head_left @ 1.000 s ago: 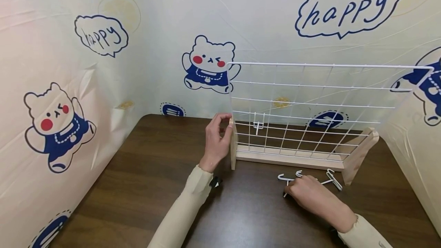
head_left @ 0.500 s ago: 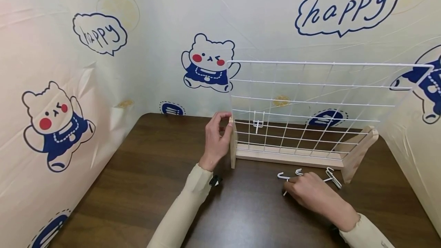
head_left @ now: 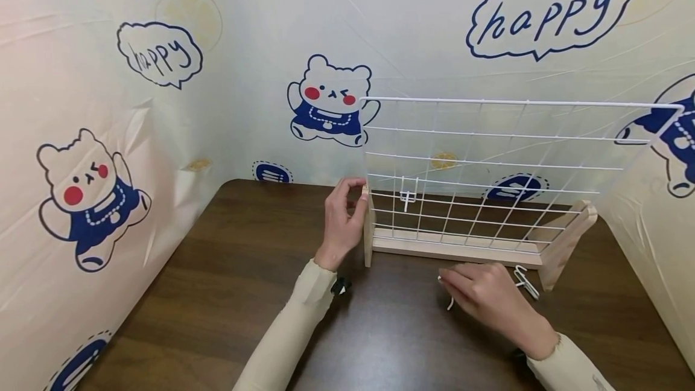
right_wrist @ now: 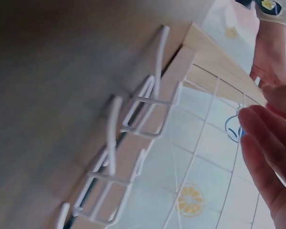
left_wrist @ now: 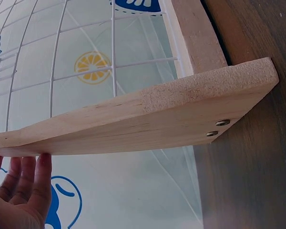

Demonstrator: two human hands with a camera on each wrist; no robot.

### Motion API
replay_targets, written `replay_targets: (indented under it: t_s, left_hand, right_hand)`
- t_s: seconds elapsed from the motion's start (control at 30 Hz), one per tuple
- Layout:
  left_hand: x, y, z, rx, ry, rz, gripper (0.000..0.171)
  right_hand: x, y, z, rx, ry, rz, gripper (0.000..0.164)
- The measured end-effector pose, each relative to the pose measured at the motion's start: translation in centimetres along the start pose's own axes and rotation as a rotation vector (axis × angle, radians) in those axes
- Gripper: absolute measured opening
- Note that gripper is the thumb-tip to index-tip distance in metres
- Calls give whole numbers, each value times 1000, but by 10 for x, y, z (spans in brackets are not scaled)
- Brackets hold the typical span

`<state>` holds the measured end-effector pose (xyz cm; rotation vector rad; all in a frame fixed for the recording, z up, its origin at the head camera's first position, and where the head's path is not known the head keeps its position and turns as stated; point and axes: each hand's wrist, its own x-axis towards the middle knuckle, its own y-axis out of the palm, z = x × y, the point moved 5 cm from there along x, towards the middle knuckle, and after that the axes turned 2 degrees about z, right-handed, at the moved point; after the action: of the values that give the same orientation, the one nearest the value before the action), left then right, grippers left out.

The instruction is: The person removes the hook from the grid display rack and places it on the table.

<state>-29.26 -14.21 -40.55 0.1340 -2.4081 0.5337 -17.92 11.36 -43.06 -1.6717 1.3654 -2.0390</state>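
Note:
A white wire grid rack stands in a wooden base. My left hand touches the outer side of its left wooden end panel with bent-forward fingertips. My right hand hovers over white wire hooks near the front of the base. In the right wrist view, one hook and a second hook lie on the table, and nothing shows between my right fingers. From the head view my hand covers most of them; one hook is visible to its right.
One hook hangs on the left part of the grid. The right wooden end panel stands beyond my right hand. A dark wood table lies beneath, with a printed curtain behind it and at the sides.
My right hand has lifted slightly, its fingertips shifting left and up over the hooks. My left hand keeps its place on the end panel.

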Motion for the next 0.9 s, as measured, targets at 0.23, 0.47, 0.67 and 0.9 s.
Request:
replay_targets:
  t_s: [0.23, 0.47, 0.67, 0.9]
  left_hand:
    - [0, 0, 0, 4, 7, 3, 24]
    - [1, 0, 0, -6, 14, 4, 23]
    - [1, 0, 0, -3, 8, 9, 24]
    - [0, -1, -2, -2, 4, 7, 28]
  right_hand:
    - [18, -5, -1, 4, 18, -129, 37]
    - [33, -7, -2, 7, 35, -225, 33]
    - [44, -8, -4, -8, 50, -281, 31]
    - [59, -6, -4, -6, 50, -300, 28]
